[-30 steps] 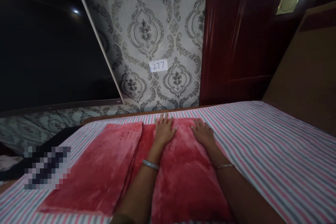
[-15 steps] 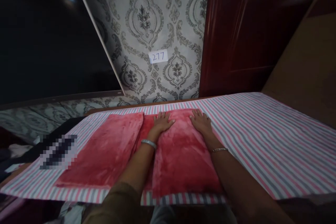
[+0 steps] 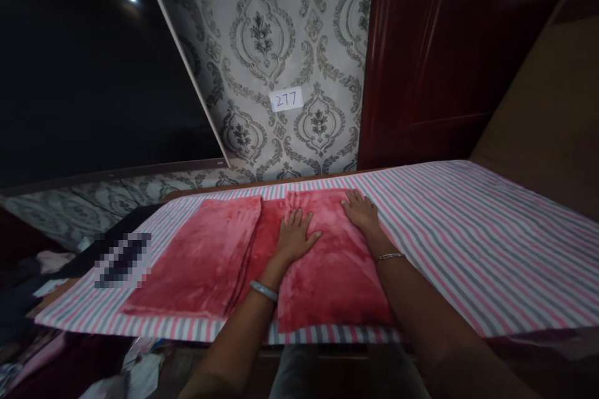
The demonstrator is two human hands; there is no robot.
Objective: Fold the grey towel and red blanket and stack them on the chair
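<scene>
Under both hands: red plush cloth (image 3: pixel 327 287), folded, laid flat on a pink, grey and white striped cover (image 3: pixel 468 230) spread over the desk (image 3: pixel 262 184). Divided into a broad left panel (image 3: pixel 196 255), a narrow, deeper-red middle strip (image 3: pixel 274 212) and a broad right panel (image 3: pixel 341 249).

Left hand (image 3: pixel 296 237): palm down, open, fingers spread and directed toward the wall (image 3: pixel 262 37), thumb out to the right. Placed across the inner edge of the right panel, just beside the middle strip. Contact with the strip itself: cannot tell. Nothing gripped.

Right hand (image 3: pixel 361 209): palm down, open, fingers slightly apart, near the far right corner of the right panel, close to the striped cover. Nothing gripped.

Between the hands: far part of the right panel. Nearer part between the forearms, running toward the front edge of the desk. Left panel: left of the left hand, apart from both.

On the left wrist, a greyish bracelet (image 3: pixel 264 290); on the right, a thin metallic bangle (image 3: pixel 392 256). On the wall, a white card (image 3: pixel 286 99) marked 277. Farther left, a large dark screen (image 3: pixel 93 75).
</scene>
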